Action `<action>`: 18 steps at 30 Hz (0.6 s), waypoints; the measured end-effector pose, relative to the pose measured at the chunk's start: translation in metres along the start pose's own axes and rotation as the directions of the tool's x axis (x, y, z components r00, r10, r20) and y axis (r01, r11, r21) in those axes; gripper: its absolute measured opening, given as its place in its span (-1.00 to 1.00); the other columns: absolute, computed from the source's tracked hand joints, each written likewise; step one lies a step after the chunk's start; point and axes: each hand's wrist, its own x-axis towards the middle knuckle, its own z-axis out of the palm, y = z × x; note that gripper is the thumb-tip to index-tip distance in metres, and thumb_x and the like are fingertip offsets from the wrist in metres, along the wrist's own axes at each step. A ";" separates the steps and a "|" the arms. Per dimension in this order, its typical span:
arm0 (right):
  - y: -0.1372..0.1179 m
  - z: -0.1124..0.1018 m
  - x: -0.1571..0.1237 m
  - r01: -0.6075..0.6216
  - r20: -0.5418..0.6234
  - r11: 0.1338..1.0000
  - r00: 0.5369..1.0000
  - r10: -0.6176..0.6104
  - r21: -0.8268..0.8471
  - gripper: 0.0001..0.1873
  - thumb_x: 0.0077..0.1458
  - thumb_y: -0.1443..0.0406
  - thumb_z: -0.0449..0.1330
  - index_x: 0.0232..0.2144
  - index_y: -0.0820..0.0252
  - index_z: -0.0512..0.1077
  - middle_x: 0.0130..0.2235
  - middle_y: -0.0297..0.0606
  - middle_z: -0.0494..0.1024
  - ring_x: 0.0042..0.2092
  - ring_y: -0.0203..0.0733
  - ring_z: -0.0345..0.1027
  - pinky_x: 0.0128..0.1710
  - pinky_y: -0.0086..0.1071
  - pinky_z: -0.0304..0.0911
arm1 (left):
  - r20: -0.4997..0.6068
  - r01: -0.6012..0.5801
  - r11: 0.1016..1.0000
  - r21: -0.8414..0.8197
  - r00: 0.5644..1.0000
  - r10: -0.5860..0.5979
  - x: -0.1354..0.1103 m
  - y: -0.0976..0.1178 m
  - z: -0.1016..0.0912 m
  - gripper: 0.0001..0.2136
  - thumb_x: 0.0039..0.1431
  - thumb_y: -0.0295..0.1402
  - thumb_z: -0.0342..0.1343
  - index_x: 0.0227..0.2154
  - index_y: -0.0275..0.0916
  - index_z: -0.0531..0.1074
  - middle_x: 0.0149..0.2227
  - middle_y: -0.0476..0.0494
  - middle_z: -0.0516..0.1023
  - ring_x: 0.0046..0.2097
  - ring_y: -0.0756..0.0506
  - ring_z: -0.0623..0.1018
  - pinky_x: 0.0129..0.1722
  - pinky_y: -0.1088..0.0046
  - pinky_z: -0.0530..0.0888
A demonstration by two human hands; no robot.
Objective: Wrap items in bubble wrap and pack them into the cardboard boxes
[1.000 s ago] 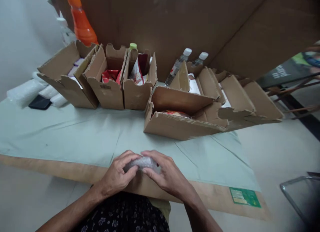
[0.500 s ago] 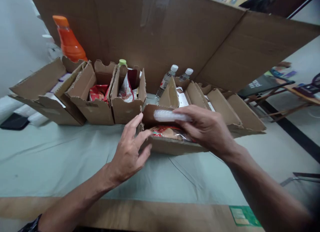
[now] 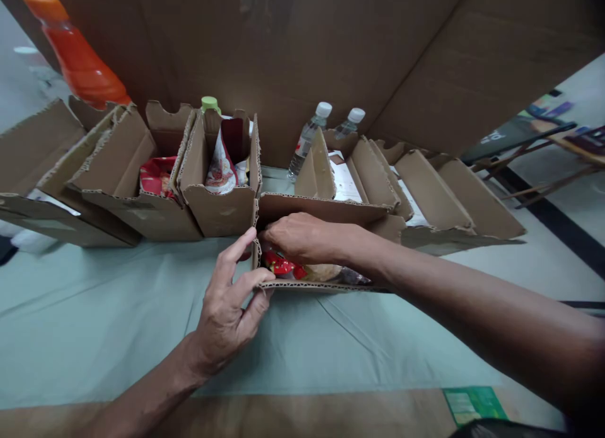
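Note:
My left hand [image 3: 234, 299] grips the left end of a low cardboard box [image 3: 326, 206], its fingers and thumb around the front corner. My right hand [image 3: 300, 236] reaches down inside this box, close to its left end. The fingers are curled and their tips hidden, so what they hold does not show. Beneath and in front of them lies a red snack packet [image 3: 283, 266] with a clear part. The front wall of the box hides the lower contents.
Upright cardboard boxes [image 3: 220, 210] holding packets stand in a row behind. Further back are an orange bottle [image 3: 85, 66], two clear bottles [image 3: 307, 138] and a tall cardboard panel [image 3: 198, 47]. Pale green cloth [image 3: 142, 312] covers the table.
My right hand has moved left and down into the box; the whitish translucent packet it held above is out of sight. My left hand has closed around the box corner. The view has shifted.

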 end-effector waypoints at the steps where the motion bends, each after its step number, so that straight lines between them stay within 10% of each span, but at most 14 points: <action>1: -0.001 0.001 0.003 -0.011 0.007 1.000 1.000 0.011 0.016 -0.79 0.21 0.42 0.20 -0.37 0.13 0.62 -0.40 -0.26 0.68 -0.39 -0.21 0.52 -0.43 -0.37 0.15 | -0.004 0.002 1.000 -0.005 1.000 -0.003 0.000 0.000 0.000 -0.84 0.34 -0.49 0.11 -0.12 -0.12 0.48 0.42 -0.20 0.19 0.35 -0.25 0.37 0.25 0.07 0.46; 6: -0.001 -0.016 -0.004 -0.023 0.038 0.998 0.999 0.021 0.055 -0.81 0.22 0.39 0.24 -0.18 0.12 0.63 -0.22 -0.24 0.71 -0.28 -0.18 0.55 -0.38 -0.37 0.23 | -0.043 0.007 0.999 -0.032 0.999 -0.008 0.000 0.001 0.000 -0.84 0.34 -0.48 0.12 -0.11 -0.11 0.48 0.42 -0.16 0.20 0.35 -0.25 0.37 0.27 0.07 0.44; 10: -0.009 -0.036 -0.084 -0.088 -0.337 0.993 0.935 0.108 0.073 -0.61 0.23 0.37 0.27 0.10 0.04 0.51 0.00 -0.27 0.67 -0.06 -0.12 0.56 -0.16 -0.29 0.38 | -0.127 0.048 0.996 -0.073 0.990 -0.057 -0.015 -0.001 -0.007 -0.49 0.33 -0.39 0.17 0.29 -0.01 0.25 0.49 -0.24 0.00 0.40 -0.31 0.29 0.32 0.01 0.39; 12: -0.021 -0.026 -0.142 -0.226 -0.628 0.964 0.733 0.262 0.138 -0.70 0.32 0.27 0.22 0.07 0.04 0.53 0.02 -0.23 0.66 -0.01 -0.12 0.55 -0.06 -0.22 0.42 | -0.131 0.112 0.989 -0.101 0.983 -0.124 -0.026 -0.006 -0.010 -0.32 0.33 -0.32 0.18 0.42 0.04 0.03 0.51 -0.27 -0.08 0.44 -0.35 0.21 0.32 -0.03 0.37; 16: -0.045 0.050 -0.218 -0.383 -0.778 0.717 -0.008 0.628 0.582 -0.81 0.29 0.18 0.24 -0.14 0.07 0.61 -0.21 -0.22 0.70 -0.15 -0.13 0.59 -0.03 -0.13 0.46 | -0.043 0.281 0.943 -0.178 0.955 -0.293 -0.043 -0.018 -0.007 -0.15 0.27 -0.20 0.22 0.48 0.06 -0.16 0.52 -0.26 -0.09 0.48 -0.39 0.09 0.35 -0.14 0.26; 18: -0.049 0.096 -0.217 -0.298 -0.654 0.619 -0.027 0.756 0.727 -0.73 0.26 0.14 0.24 -0.07 0.10 0.58 -0.12 -0.16 0.69 -0.11 -0.07 0.59 -0.04 -0.09 0.47 | 0.025 0.347 0.912 -0.219 0.936 -0.350 -0.046 -0.023 0.001 -0.08 0.22 -0.15 0.26 0.48 0.05 -0.20 0.53 -0.25 -0.11 0.50 -0.40 0.02 0.39 -0.18 0.16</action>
